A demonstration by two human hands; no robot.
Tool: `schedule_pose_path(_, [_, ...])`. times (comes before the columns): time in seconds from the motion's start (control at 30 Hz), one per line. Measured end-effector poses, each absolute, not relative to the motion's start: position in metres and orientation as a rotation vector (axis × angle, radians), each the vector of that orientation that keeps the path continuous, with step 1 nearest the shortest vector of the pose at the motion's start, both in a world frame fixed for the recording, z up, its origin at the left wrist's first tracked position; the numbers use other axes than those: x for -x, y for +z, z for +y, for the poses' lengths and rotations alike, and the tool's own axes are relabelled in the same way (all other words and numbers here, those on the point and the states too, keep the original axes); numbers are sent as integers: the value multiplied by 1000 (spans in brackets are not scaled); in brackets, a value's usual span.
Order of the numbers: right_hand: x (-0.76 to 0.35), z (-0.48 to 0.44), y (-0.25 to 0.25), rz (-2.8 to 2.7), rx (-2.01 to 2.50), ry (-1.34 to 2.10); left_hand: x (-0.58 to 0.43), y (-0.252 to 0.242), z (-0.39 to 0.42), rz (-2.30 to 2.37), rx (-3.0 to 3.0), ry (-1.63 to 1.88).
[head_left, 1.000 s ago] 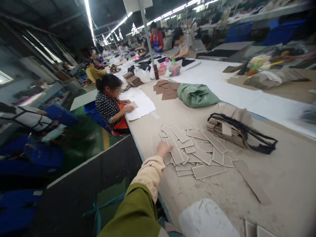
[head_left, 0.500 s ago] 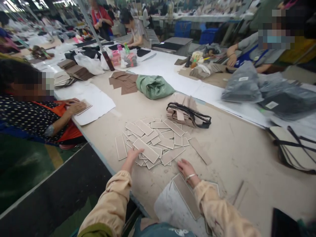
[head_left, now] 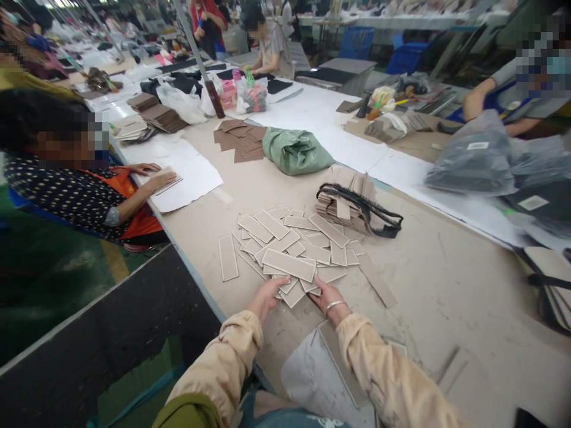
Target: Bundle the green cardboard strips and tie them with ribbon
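A loose pile of flat beige rectangular pieces (head_left: 289, 249) lies on the worktable (head_left: 437, 279) in front of me. My left hand (head_left: 266, 297) reaches the pile's near edge, fingers stretched against the nearest pieces. My right hand (head_left: 328, 297), a bracelet on its wrist, touches the same edge a little to the right, fingers out. Both arms wear pale peach sleeves. One piece (head_left: 228, 258) lies apart at the pile's left. A longer strip (head_left: 378, 280) lies to its right.
A bundle of pieces tied with a black strap (head_left: 357, 208) sits behind the pile, and a green bag (head_left: 297, 151) lies further back. A person in a dotted top (head_left: 66, 190) works at the left on white paper (head_left: 191, 175). Grey plastic bags (head_left: 473, 157) lie at the right.
The view has swung from the left aisle onto the table. My right hand came into view. Both hands have moved onto the pile's near edge, closer together.
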State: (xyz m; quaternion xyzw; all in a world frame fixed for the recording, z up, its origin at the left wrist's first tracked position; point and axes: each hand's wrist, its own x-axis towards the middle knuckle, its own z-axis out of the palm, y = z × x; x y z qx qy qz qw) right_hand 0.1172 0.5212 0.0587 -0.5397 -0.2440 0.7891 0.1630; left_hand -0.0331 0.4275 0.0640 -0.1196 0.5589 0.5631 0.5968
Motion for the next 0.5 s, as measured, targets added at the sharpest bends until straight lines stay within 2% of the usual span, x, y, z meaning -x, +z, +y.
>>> schedule_pose_path(0.2, [-139,512,60,-736,1521,2333,-1,71,404,1245,293,1358])
schedule_pose_path(0.37, [-200,470,67,-859,1513,2520,-37,79,328,1176,282,1223])
schedule_pose_path(0.5, [-243,433,56,-1175,1406,2656,-44,77,278,1041,217,1061])
